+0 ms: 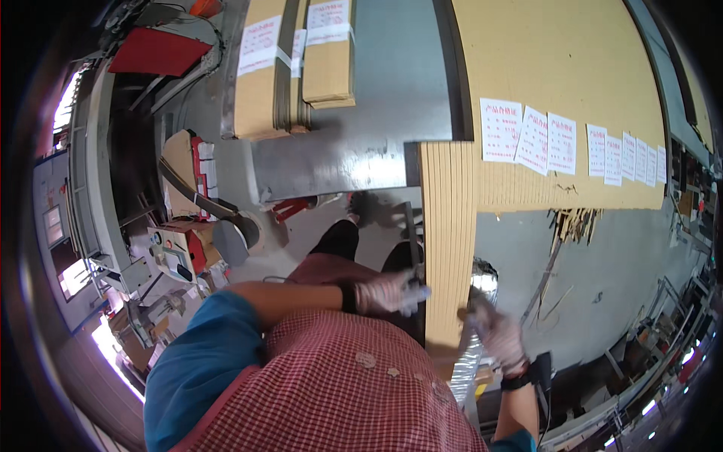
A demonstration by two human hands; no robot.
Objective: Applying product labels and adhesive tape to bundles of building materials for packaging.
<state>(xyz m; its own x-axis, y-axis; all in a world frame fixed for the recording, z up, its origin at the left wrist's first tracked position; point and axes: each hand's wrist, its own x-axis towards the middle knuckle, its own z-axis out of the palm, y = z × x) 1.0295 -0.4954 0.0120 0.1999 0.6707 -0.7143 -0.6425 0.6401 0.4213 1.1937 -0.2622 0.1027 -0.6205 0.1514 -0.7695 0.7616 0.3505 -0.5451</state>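
Note:
A stack of long tan cardboard strips (449,248) runs toward me, its edges showing as parallel lines. My left hand (388,294), in a pale, reddish-marked glove, is beside the stack's left edge. Its fingers are stretched out, slightly blurred, and hold nothing I can see. At the right edge, near the stack's close end, my gloved right hand (499,337) has curled fingers. A dark brownish piece shows at those fingertips, too unclear to name. Beneath the right hand is a shiny silver wrapped tube (467,369).
Bundled cardboard pieces (330,64) with white bands lie on a dark metal table (331,162). Printed paper slips (561,143) rest on a large cardboard sheet (557,53) at the right. Torn cardboard scraps (576,225) hang below its edge. A machine control box (177,256) stands left.

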